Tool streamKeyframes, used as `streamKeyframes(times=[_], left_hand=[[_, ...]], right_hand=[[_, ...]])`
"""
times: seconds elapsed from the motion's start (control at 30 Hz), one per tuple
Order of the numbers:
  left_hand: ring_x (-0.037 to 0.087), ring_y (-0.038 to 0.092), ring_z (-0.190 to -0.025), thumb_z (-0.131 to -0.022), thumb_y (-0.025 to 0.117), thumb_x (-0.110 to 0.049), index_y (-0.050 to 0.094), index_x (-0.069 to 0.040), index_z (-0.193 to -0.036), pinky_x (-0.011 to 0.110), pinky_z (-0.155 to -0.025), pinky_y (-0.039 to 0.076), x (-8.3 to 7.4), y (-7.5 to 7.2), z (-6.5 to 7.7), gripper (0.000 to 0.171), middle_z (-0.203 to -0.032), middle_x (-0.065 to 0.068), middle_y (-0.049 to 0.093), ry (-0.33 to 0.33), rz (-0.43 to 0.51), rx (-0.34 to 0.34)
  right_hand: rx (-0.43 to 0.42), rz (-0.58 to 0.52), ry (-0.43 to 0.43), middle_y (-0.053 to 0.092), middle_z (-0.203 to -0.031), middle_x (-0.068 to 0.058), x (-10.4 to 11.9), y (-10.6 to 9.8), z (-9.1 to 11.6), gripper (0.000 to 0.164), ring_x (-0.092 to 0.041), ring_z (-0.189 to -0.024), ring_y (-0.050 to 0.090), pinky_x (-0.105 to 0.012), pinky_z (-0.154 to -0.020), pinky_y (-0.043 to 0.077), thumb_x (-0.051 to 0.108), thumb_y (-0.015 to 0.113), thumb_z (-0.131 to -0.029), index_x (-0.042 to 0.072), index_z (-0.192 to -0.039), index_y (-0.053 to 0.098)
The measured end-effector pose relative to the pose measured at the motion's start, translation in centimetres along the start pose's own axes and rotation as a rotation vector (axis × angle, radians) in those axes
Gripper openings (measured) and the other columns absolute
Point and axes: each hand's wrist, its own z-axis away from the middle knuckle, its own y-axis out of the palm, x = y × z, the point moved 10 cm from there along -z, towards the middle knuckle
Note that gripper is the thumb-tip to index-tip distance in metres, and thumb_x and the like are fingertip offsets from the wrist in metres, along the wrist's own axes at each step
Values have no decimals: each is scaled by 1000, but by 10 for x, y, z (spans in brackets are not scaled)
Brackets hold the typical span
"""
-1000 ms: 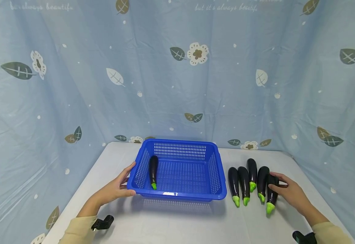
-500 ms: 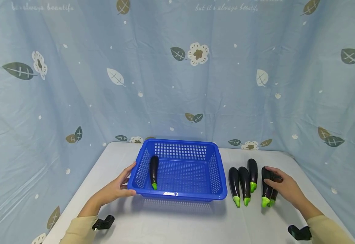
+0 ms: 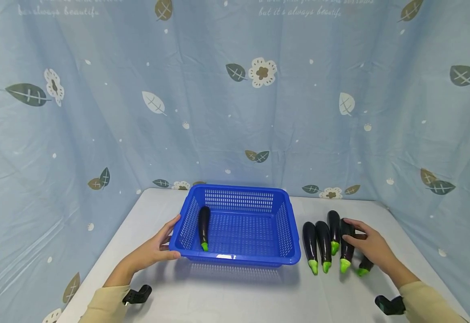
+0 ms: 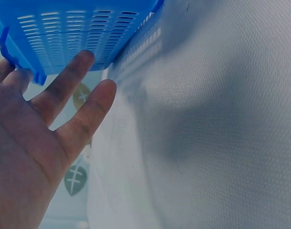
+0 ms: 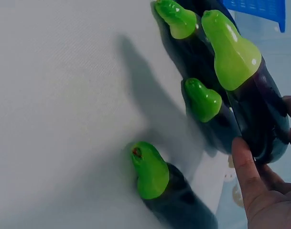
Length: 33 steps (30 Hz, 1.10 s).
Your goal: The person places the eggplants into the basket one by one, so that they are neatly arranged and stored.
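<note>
My left hand [image 3: 154, 249] rests at the left end of a blue plastic basket [image 3: 235, 260], thumb by its near corner. In the left wrist view the fingers [image 4: 90, 114] are spread and fairly straight beside the slotted wall. One dark eggplant [image 3: 204, 226] with a green stem end lies inside on the left. My right hand [image 3: 374, 246] pinches another eggplant [image 3: 347, 249] between thumb and fingers; the right wrist view shows it raised over its shadow. To its left lie several eggplants [image 3: 309, 244] side by side. One more eggplant [image 3: 366, 265] lies partly hidden under that hand.
The basket stands on a white-covered table [image 3: 235, 296]. Behind and along both sides hangs a blue patterned curtain [image 3: 210, 112]. Each wrist carries a small black device [image 3: 137, 294] near the sleeve.
My right hand has moved from the rightmost eggplant to the one beside it, lifted that one and shifted it slightly left. The left hand and basket have stayed in place.
</note>
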Motion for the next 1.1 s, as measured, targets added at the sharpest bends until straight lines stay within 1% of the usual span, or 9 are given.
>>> streamKeyframes(times=[0.23, 0.47, 0.73, 0.93, 1.03, 1.1], left_hand=[[53, 35, -141, -92, 76, -20, 4, -23, -165, 21, -99, 44, 3, 0, 0, 102, -167, 25, 9, 0, -1, 1], [51, 37, -141, -92, 76, -22, 4, -25, -165, 22, -99, 45, 6, 0, 0, 102, -166, 25, 11, -4, -9, 2], [51, 36, -142, -92, 77, -22, 5, -28, -165, 22, -100, 44, 9, -1, -1, 103, -167, 24, 10, 0, -9, 2], [52, 35, -142, -92, 76, -21, 4, -28, -165, 21, -100, 43, 9, 0, -2, 103, -167, 23, 9, 3, 1, 7], [51, 36, -142, -92, 76, -22, 4, -28, -165, 21, -99, 43, 8, 0, -2, 103, -167, 24, 10, 0, -1, 7], [51, 37, -141, -92, 76, -22, 4, -28, -165, 21, -99, 43, 8, 0, -2, 103, -167, 24, 10, -4, -1, 7]], right_hand=[[0, 20, -66, 41, -149, -34, 16, 6, -4, 65, -51, -120, 56, -60, -91, 51, 35, 67, -99, 6, -152, 44], [-2, 21, -76, 41, -148, -36, 31, 7, -6, 63, -53, -120, 55, -62, -92, 50, 32, 68, -100, 4, -151, 45], [15, -23, -58, 40, -151, -32, 36, 13, -13, 65, -53, -124, 53, -61, -91, 51, 37, 69, -98, 10, -152, 46], [18, -20, -92, 41, -153, -28, 47, 16, -15, 63, -54, -125, 52, -62, -92, 50, 39, 68, -98, 13, -152, 47], [19, -10, -105, 41, -153, -28, 55, 18, -16, 62, -55, -126, 51, -63, -92, 50, 38, 67, -99, 13, -152, 47], [14, -12, -112, 44, -151, -28, 59, 19, -16, 61, -54, -124, 53, -62, -90, 52, 37, 68, -99, 13, -152, 47]])
